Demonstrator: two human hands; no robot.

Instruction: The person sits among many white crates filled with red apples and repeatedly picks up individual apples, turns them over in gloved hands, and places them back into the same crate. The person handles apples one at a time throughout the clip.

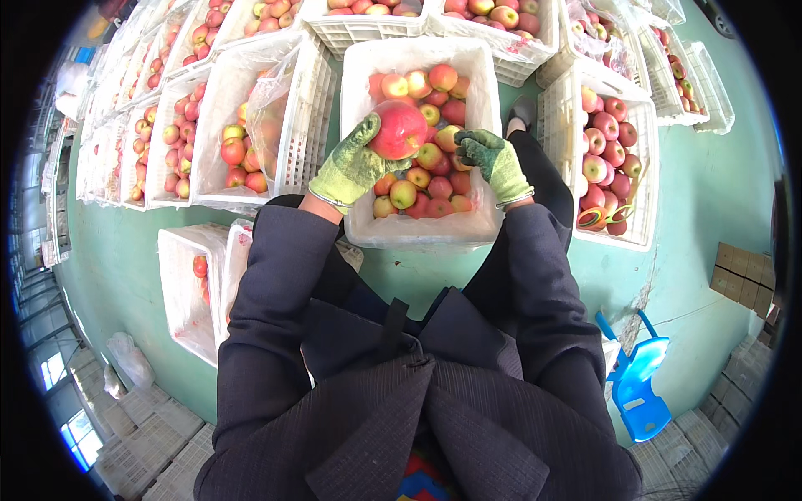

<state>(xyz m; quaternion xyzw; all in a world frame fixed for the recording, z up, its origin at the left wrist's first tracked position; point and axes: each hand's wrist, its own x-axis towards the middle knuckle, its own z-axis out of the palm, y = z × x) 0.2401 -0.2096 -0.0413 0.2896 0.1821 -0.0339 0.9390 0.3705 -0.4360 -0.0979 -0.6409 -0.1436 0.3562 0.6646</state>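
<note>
A large red apple (399, 129) rests in my left hand (357, 161), which wears a yellow-green work glove and grips it from the left and below, above a lined white plastic crate (420, 235). My right hand (495, 161), gloved the same way, is over the crate's right side with its fingers curled beside a yellow-red apple (447, 138); whether it touches or holds that apple I cannot tell. Red and yellow apples (403, 194) lie loose in the crate between my knees.
A lined crate of apples (294, 119) stands to the left, another (648, 156) to the right with round sizing rings (592, 218) on its fruit. More apple crates line the far side. A white crate (188, 300) is at lower left, a blue plastic chair (636, 382) at lower right.
</note>
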